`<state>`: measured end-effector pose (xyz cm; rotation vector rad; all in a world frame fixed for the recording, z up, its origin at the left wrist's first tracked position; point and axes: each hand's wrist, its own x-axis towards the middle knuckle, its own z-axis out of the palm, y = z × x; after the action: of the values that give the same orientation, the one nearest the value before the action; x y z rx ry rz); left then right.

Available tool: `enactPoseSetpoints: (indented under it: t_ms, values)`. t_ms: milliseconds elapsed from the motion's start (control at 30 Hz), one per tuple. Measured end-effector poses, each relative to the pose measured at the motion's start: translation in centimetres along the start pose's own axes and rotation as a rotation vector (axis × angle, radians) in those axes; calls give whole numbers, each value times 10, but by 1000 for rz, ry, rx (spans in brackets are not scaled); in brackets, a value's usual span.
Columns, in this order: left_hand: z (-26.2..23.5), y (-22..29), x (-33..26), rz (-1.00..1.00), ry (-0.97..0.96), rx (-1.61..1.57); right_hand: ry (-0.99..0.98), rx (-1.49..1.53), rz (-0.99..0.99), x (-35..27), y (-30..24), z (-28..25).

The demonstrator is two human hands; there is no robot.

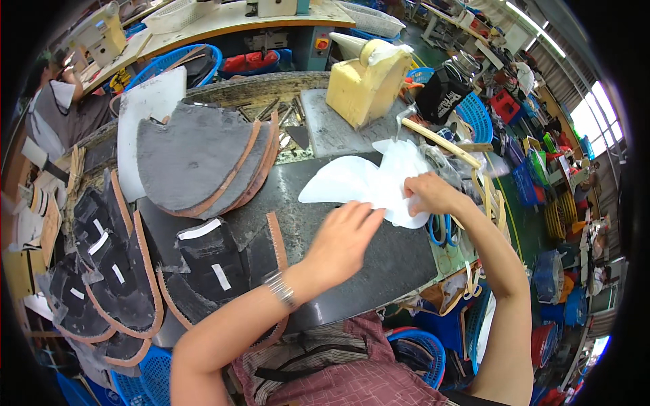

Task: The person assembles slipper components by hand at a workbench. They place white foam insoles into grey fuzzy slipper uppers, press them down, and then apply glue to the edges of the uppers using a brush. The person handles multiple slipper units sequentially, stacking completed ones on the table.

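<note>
On the dark work surface [379, 260] lie thin white cut pieces [342, 181] with curved outlines, loosely overlapping. My right hand [433, 195] has its fingers curled on the right side of this white material, pinching it. My left hand [342, 243] is stretched out at the lower edge of the white pieces, its fingertips touching or just over them, with nothing visible in its grasp. Left of the hands is a stack of large grey curved pieces [193, 155] with brown serrated borders. Nearer to me lie black shaped pieces [213, 260] with white strips and the same brown edging.
Behind the white pieces stands a yellow block [365, 88] on a grey slab. A wooden-handled tool [443, 143] lies right of it, and blue-handled scissors [443, 231] sit below my right hand. Blue baskets [474, 118] stand around the bench. Another person [57, 108] sits far left.
</note>
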<state>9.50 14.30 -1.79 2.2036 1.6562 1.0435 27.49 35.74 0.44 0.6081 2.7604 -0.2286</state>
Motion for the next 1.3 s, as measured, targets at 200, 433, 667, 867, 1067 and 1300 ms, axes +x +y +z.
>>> enactPoseSetpoints:
  t_ms: [200, 433, 667, 867, 1067, 1300]
  values:
    - [55, -27, 65, -22, -386, -47, 307, -492, -329, -54, -59, -11]
    - [-17, -15, 26, -422, -214, -997, 437, 421, -43, -64, -101, -37]
    - [-109, 8, -99, -790, 92, -761, 44, 893, -127, -9, -170, -22]
    - [-146, 11, -183, -1020, 203, -610, -218, 1234, -68, 27, -235, -3]
    - [-137, 26, -222, -1090, 149, -300, -404, 1161, -16, 33, -263, 14]
    - [-129, 17, -230, -1081, 150, -306, -370, 1021, 31, 41, -274, 21]
